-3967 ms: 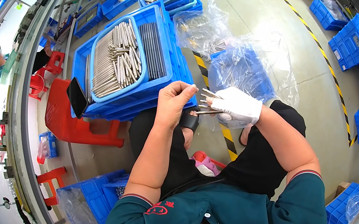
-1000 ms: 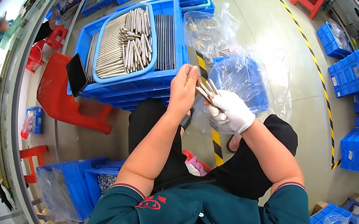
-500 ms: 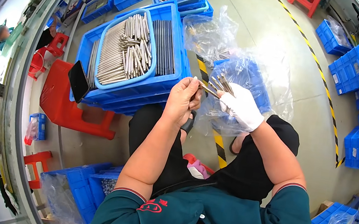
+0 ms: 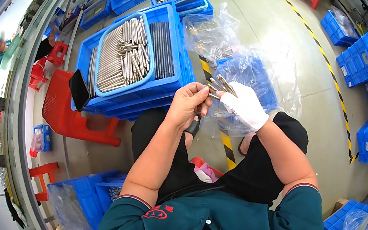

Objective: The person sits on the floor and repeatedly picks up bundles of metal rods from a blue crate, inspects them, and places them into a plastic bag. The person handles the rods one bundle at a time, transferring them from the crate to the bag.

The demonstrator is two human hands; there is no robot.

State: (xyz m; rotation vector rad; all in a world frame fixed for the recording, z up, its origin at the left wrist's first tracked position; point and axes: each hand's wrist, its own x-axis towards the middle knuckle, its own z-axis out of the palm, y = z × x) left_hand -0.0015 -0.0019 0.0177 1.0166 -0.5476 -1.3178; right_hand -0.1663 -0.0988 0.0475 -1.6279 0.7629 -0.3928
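Metal rods now fanned between both hands

Both hands, bare left hand and gloved right hand, have drifted apart slightly (metal rods now fanned out).

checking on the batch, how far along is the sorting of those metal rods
Partly through, it seems. Done: many metal rods already lie in the blue tray on the stacked crates. In hand: the gloved right hand holds a small bunch of rods in its grip, and the bare left hand touches one. Left: the plastic-lined bin by the knees; how many it still holds I cannot tell.
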